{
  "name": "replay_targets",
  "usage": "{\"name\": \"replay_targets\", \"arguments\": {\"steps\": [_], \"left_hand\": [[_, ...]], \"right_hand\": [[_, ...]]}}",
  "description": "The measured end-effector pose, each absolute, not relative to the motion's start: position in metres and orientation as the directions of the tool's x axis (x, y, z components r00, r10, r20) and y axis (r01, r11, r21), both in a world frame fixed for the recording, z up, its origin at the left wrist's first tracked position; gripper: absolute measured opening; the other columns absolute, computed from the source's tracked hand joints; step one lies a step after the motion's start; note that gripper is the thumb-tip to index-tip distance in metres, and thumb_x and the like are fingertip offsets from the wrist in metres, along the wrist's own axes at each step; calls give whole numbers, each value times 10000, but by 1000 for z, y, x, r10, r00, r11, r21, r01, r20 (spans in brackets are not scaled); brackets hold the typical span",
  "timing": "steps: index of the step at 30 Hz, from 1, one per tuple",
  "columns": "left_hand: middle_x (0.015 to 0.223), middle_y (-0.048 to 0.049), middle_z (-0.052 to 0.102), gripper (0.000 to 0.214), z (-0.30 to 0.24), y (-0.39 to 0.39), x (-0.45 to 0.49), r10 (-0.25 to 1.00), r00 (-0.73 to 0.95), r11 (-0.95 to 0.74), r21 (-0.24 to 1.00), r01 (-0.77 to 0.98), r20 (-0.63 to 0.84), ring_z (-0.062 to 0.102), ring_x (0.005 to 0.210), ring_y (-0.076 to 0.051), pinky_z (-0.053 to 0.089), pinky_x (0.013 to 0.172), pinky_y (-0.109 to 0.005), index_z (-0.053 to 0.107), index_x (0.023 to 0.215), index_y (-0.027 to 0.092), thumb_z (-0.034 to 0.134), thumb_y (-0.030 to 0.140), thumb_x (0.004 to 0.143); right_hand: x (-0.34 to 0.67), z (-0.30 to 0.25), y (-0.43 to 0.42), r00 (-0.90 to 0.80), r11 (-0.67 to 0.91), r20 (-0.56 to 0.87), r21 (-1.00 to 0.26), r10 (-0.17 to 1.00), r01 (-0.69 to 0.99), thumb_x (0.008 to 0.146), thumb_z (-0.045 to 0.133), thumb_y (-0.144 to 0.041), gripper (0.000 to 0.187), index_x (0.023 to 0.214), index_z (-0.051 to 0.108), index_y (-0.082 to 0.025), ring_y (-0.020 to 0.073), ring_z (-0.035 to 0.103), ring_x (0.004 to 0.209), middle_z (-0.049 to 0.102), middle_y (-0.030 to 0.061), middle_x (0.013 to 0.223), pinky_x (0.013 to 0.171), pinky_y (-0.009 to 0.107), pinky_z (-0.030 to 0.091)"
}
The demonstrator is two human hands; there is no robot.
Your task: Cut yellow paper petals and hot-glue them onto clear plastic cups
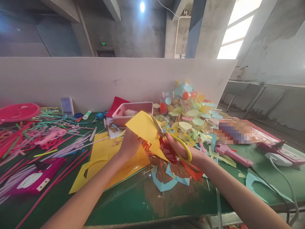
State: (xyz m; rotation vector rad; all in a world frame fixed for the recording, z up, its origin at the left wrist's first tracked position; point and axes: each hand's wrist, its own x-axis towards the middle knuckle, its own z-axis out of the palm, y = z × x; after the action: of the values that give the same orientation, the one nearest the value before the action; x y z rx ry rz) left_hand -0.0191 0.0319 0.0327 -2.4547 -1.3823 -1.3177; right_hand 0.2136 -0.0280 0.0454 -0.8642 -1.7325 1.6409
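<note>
My left hand (131,141) holds up a sheet of yellow paper (143,125), which hides most of its fingers. Wrapped round the handles of a pair of scissors (182,147), one red and one yellow, is my right hand (172,148). The scissor blades lie at the right edge of the sheet. Below the hands, larger yellow-orange sheets (128,165) lie on the green table, one with a rounded cut-out. Blue paper offcuts (164,184) and orange scraps are scattered under the scissors.
Cups and paper discs (190,111) are heaped at the back right. A pink bin (121,119) stands behind the hands. Pipe cleaners (66,148) and a magenta power strip (39,176) lie left. At right are a pink glue gun (234,156) and a corded power strip (283,152).
</note>
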Motion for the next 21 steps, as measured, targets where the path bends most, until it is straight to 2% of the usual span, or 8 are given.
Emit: {"name": "replay_targets", "arguments": {"steps": [4,10,15,21], "left_hand": [[1305,-81,631,333,32,31,-18,700,238,-583,347,735,673,539,1244,-292,454,1029,-471,576,1210,228,480,229,891],[1249,-80,661,365,30,32,-20,755,212,-560,442,701,621,567,1209,-285,476,1013,-480,585,1229,224,480,241,880],[1214,-82,681,340,28,34,-20,759,280,-612,497,616,588,599,1152,-279,476,1010,-482,599,1222,235,486,326,914],[1208,-97,682,383,25,36,-22,791,227,-577,569,586,568,589,1184,-296,488,989,-501,586,1239,231,533,391,895]], "right_hand": [[213,40,-26,-557,114,35,-988,830,108,943,291,-727,601,675,455,-214,119,383,512,413,-34,585,519,260,366],[214,38,-22,-551,32,-24,-995,834,92,925,348,-734,557,718,416,-221,96,250,493,300,-71,597,455,229,268],[215,40,-22,-610,26,-12,-998,792,54,927,389,-715,517,768,384,-223,97,250,559,283,-60,696,499,224,286],[214,42,-24,-561,94,18,-990,828,107,928,318,-741,568,768,466,-217,110,348,496,363,-57,586,477,244,336]]}}
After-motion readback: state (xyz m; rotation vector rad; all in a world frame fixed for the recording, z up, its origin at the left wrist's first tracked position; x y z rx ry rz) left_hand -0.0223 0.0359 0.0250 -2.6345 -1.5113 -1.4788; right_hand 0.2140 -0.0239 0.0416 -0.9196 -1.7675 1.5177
